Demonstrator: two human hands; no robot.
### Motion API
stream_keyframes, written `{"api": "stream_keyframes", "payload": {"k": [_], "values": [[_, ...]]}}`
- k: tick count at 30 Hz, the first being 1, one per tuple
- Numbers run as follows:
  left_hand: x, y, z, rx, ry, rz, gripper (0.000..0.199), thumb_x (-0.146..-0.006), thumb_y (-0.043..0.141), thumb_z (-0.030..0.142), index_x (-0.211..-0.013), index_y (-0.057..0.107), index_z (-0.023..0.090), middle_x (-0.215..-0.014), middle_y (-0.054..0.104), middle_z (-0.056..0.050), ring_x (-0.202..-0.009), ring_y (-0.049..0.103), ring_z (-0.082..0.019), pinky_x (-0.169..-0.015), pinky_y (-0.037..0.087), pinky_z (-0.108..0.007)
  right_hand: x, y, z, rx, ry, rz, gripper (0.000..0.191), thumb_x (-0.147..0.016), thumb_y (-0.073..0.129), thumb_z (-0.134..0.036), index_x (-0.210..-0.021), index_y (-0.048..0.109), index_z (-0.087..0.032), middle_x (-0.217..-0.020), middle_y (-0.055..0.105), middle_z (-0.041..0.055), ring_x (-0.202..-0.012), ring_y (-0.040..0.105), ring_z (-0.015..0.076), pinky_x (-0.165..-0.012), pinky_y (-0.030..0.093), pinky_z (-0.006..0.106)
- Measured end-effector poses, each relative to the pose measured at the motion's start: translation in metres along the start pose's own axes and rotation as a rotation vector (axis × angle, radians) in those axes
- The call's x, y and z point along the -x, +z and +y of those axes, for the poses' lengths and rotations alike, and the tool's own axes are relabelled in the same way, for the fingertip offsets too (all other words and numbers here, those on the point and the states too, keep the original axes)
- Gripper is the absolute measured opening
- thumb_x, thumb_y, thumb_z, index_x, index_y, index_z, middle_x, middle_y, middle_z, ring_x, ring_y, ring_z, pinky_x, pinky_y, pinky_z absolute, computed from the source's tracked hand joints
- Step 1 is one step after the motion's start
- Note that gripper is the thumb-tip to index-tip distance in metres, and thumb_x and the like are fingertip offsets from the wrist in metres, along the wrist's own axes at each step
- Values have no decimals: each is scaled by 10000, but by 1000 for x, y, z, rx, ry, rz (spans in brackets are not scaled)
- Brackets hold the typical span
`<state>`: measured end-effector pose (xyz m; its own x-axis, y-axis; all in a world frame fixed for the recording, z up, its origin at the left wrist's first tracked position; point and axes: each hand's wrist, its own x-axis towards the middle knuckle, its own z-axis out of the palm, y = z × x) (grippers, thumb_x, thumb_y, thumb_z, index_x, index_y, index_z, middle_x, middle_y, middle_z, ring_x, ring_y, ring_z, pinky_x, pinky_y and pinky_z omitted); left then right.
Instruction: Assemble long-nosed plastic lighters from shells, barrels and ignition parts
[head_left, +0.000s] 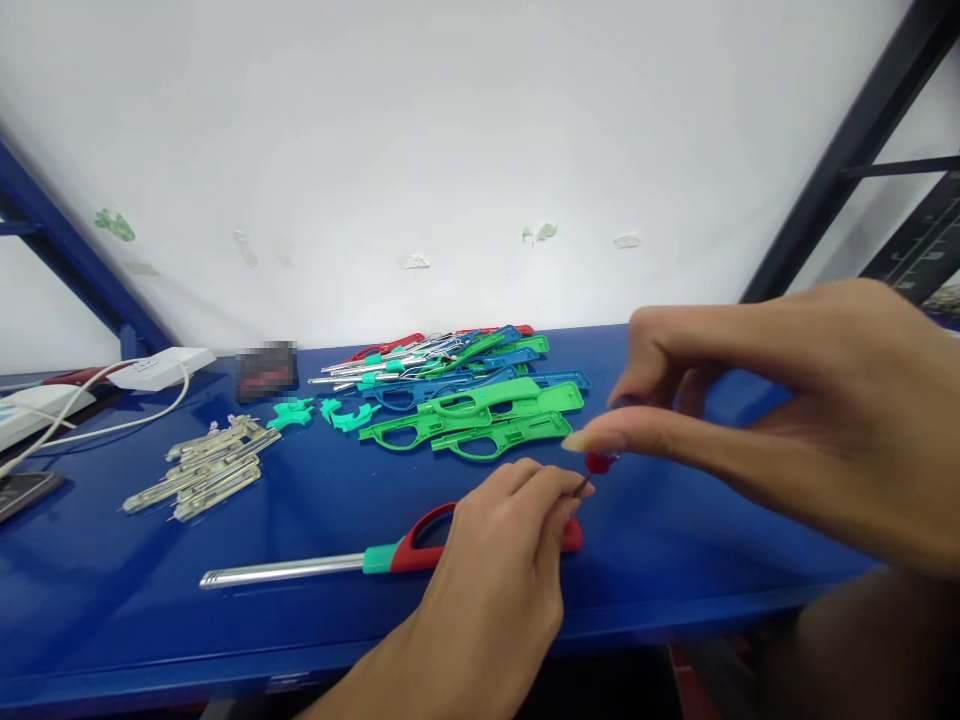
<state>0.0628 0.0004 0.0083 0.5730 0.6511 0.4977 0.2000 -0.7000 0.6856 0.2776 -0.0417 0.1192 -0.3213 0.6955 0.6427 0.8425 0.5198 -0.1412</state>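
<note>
A long-necked gas lighter (pixel 411 552) lies on the blue table, its silver tube pointing left, with a teal collar and a red handle. My left hand (pixel 499 565) is closed over the red handle and hides much of it. Thumb and forefinger of my right hand (pixel 720 420) pinch a small screwdriver (pixel 599 462) with a red handle. Its thin shaft slants down to my left fingertips at the handle's right end; the tip is hidden there.
Behind my hands lie green lighter handle halves (pixel 502 435) and a pile of lighter parts with metal tubes (pixel 375 370). Teal collars (pixel 349 413) and clear fuel tanks (pixel 214 470) are at left, near a white power strip (pixel 161 369) with cables. A blue table (pixel 322 515) meets the wall.
</note>
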Motion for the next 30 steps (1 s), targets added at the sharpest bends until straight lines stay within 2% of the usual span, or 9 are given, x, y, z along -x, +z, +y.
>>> {"api": "stream_keyframes", "payload": {"k": [3,7,11,18,20,22,24,27,30], "values": [[-1,0,-1,-5,15,7,287,-1140,569,27,-1105,812,175,-1066,888,-42,-948,837,-196,-860,608,-274,1,0,1,14,-3,3,429,-1146,651,-739,-913,766,-397,-688,770,-122,-478,681,147,-474,487,314],[0,0,-1,3,3,5,295,-1152,564,47,-1143,825,183,-1054,873,-27,-946,835,-190,-875,614,-282,8,-6,8,19,-10,-1,259,-1162,648,-683,-1324,824,-583,-953,884,-128,-704,832,203,-656,629,320],[1,-1,0,-1,-8,-4,295,-1161,557,65,-1170,825,188,-1059,865,-27,-939,840,-196,-856,618,-290,9,-8,8,0,-20,1,153,-1163,686,-582,-1110,827,-560,-905,883,-173,-693,825,179,-631,614,295],[0,0,0,-19,10,2,311,-1140,556,26,-1150,824,184,-1074,884,-42,-937,842,-204,-865,624,-292,-6,-2,-4,56,-42,4,662,-1147,566,-815,-712,587,-316,-522,620,-110,-340,471,113,-355,345,328],[0,0,-1,-16,14,4,311,-1137,556,25,-1147,824,181,-1056,878,-37,-945,840,-203,-875,623,-290,-2,-2,-1,53,-16,22,605,-1145,574,-811,-772,688,-348,-567,677,-92,-394,568,144,-395,407,333],[0,0,-2,-13,13,8,308,-1145,553,37,-1142,825,182,-1046,871,-33,-945,838,-201,-874,619,-292,4,-5,4,36,12,31,448,-1134,608,-801,-1016,846,-440,-730,807,-78,-528,718,187,-503,553,336],[1,-1,-3,-9,12,5,310,-1153,551,48,-1157,828,186,-1051,867,-32,-942,835,-201,-881,616,-299,10,-8,10,8,24,26,296,-1133,670,-734,-1245,871,-549,-944,897,-82,-668,810,219,-656,675,362],[0,-2,-2,-1,-4,-14,318,-1155,543,47,-1181,826,189,-1066,868,-38,-957,830,-208,-902,616,-312,14,-11,14,-26,37,9,144,-1115,755,-587,-1163,890,-599,-1087,920,-133,-849,874,236,-787,715,346],[0,-1,1,-1,-33,-19,279,-1161,566,69,-1144,817,190,-1037,861,-34,-942,819,-212,-885,611,-316,9,-7,9,-59,41,23,130,-1104,783,-533,-1036,885,-576,-1005,907,-173,-837,868,216,-766,694,305]]}}
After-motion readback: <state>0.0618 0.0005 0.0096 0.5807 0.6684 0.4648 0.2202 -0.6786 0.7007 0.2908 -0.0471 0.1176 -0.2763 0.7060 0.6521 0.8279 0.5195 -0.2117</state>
